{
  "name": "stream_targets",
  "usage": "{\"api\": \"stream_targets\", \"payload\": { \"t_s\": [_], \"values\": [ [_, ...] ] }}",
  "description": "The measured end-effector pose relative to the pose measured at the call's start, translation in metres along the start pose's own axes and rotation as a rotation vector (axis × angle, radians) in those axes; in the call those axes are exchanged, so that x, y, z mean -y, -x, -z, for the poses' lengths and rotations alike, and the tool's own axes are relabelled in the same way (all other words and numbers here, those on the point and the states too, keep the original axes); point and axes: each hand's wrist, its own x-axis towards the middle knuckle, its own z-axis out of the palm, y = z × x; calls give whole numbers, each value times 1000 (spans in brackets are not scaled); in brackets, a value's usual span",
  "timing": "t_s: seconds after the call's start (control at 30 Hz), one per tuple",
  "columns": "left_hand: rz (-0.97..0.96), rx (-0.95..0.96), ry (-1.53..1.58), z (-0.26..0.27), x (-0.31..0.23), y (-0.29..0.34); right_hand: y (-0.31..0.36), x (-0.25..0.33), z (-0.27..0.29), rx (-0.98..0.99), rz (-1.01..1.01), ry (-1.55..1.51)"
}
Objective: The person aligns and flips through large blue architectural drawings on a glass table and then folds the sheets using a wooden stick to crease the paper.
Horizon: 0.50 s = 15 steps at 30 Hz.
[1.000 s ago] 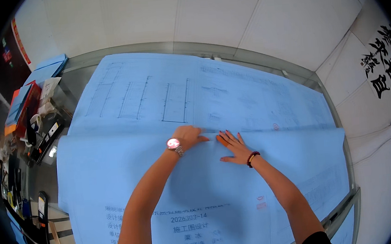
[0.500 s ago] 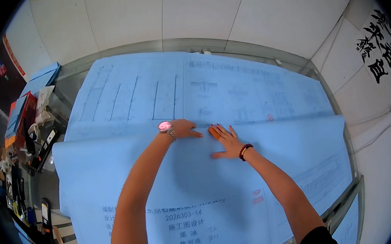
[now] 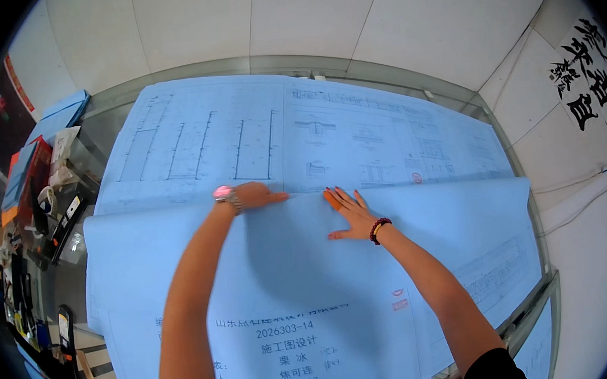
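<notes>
A large blue-tinted drawing sheet [image 3: 202, 270] is folded over, its crease running side to side across the middle. My left hand [image 3: 257, 195], wearing a watch, lies along that crease with its fingers stretched toward the right. To its right, my right hand [image 3: 351, 215] presses flat on the folded sheet, fingers spread, a beaded bracelet at the wrist. Something orange [image 3: 332, 200] shows at one of its fingers, perhaps a finger cover. Beyond the crease, line drawings show on the sheet's far part [image 3: 206, 147]; printed lines and a red stamp mark [image 3: 398, 300] appear on the near part.
A glass-topped table [image 3: 97, 182] carries the sheet. Along the left lie blue folders [image 3: 59, 118], a red box [image 3: 39, 169], a black cutter-like tool [image 3: 69, 228] and a black-and-yellow device [image 3: 66, 329]. A pale wall [image 3: 318, 22] stands behind; another blue sheet [image 3: 537, 346] is at lower right.
My left hand has slid left along the crease, away from the right hand. My right hand has stayed nearly in place, and the view has shifted slightly.
</notes>
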Motion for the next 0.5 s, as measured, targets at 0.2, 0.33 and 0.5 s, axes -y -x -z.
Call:
{"api": "stream_targets", "payload": {
  "t_s": [0.2, 0.33, 0.5],
  "values": [
    [19, -227, -360, 1, 11, 39, 0, 2, 5, 26, -10, 11],
    [45, -326, -415, -12, 6, 42, 3, -2, 0, 8, -12, -15],
    [-3, -213, -226, -9, 14, 25, 1, -6, -3, -37, 14, -38]
  ]
}}
